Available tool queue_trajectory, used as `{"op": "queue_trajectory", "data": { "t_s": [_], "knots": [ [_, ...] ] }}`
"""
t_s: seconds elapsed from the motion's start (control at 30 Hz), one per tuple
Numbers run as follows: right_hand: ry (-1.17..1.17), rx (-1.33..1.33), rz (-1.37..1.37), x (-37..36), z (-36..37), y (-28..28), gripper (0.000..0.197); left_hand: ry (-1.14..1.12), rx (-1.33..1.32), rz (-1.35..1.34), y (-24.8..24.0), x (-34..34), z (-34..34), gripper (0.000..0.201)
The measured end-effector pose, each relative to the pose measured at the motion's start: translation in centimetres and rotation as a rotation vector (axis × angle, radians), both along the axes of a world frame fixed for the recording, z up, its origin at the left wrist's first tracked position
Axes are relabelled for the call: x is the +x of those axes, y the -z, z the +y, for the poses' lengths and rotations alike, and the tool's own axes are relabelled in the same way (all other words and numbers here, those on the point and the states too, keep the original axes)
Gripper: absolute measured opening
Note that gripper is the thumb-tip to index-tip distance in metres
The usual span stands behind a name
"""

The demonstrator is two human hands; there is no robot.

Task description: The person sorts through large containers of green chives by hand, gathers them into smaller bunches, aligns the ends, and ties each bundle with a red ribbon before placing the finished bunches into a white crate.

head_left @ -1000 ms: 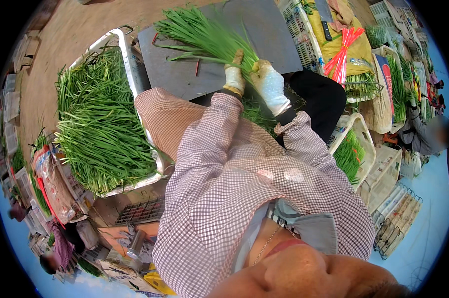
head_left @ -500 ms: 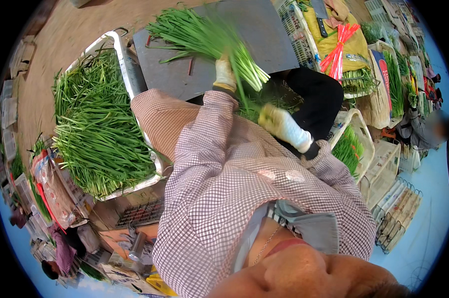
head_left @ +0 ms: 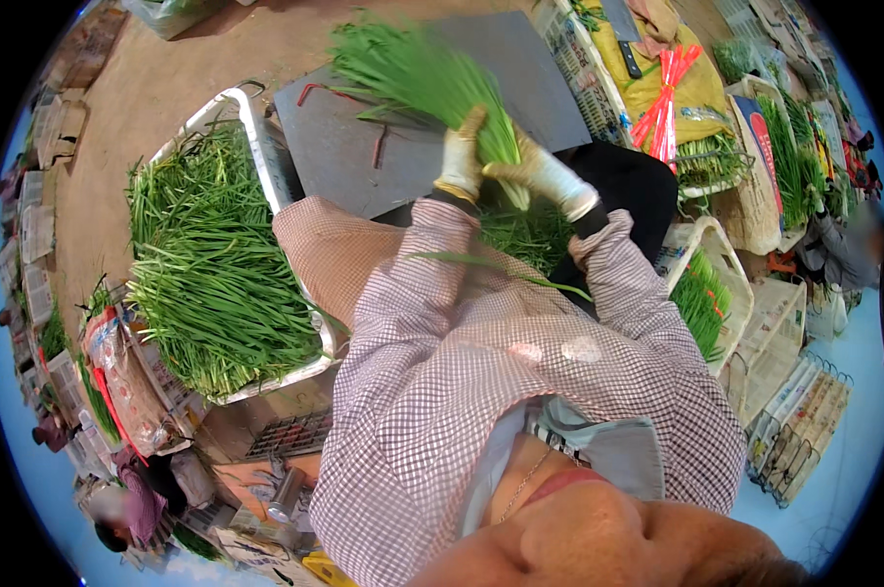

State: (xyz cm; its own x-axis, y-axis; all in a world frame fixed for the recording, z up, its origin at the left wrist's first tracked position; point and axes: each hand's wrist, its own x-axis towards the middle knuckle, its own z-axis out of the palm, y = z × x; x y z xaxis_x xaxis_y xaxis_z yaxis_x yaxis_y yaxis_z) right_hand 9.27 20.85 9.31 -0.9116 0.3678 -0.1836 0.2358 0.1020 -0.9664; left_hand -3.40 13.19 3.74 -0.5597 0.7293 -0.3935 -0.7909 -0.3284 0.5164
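A bunch of green chives (head_left: 427, 83), its leafy end blurred, is lifted over a grey board (head_left: 334, 161). My left hand (head_left: 460, 152), in a pale work glove, is closed round its left side. On the other side my right hand (head_left: 548, 174), gloved too, grips the bunch near its pale stalk ends, the thumb across the front. A loose leaf (head_left: 496, 266) hangs in front of my lap. On the board lie two thin red ties (head_left: 378, 147), the farther one partly under the leaves. Loose greens (head_left: 525, 238) lie below my hands.
A white crate (head_left: 258, 147) heaped with chives stands on my left. To the right, a crate (head_left: 598, 68) carries yellow sacking, a knife (head_left: 628, 49) and a bundle of red ties (head_left: 665, 98). Nearer is another crate (head_left: 735, 293) of greens. Another person (head_left: 843, 249) is at far right.
My right hand has come up from my lap to the bunch and closed on it. The bunch has shifted right and is tipped more upright. A loose leaf now hangs by my lap.
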Motion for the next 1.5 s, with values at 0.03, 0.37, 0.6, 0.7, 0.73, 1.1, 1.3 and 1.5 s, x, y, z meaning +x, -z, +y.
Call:
{"op": "queue_trajectory", "data": {
  "t_s": [0.03,0.37,0.6,0.7,0.73,1.1,1.3,1.5],
  "knots": [
    [0.036,-0.106,0.018,0.0,-0.6,1.2,0.099,-0.002,-0.049,0.100,-0.8,0.1,0.3,0.046],
    [0.247,-1.405,0.386,2.2,-0.7,5.9,0.057,0.452,-0.681,1.011,2.1,-10.9,-1.5,0.056],
    [0.239,-1.499,0.493,2.7,-0.1,4.6,0.063,0.324,-1.323,1.890,5.5,-24.1,-5.7,0.052],
    [0.210,-1.564,0.500,2.6,0.2,3.0,0.070,0.427,-1.352,1.976,7.0,-25.6,-6.2,0.048],
    [0.218,-1.590,0.488,2.5,0.5,2.5,0.072,0.348,-1.324,2.064,7.3,-26.0,-6.2,0.043],
    [0.114,-1.575,0.481,0.7,1.0,2.6,0.082,0.497,-1.422,1.909,6.2,-20.6,-5.1,0.022],
    [0.059,-1.493,0.465,-0.3,2.7,2.9,0.077,0.453,-0.968,1.308,5.2,-15.4,-4.3,0.027],
    [0.135,-1.309,0.327,0.0,1.8,5.2,0.069,0.291,-0.246,0.287,2.3,-5.9,-1.8,0.026]
  ]
}}
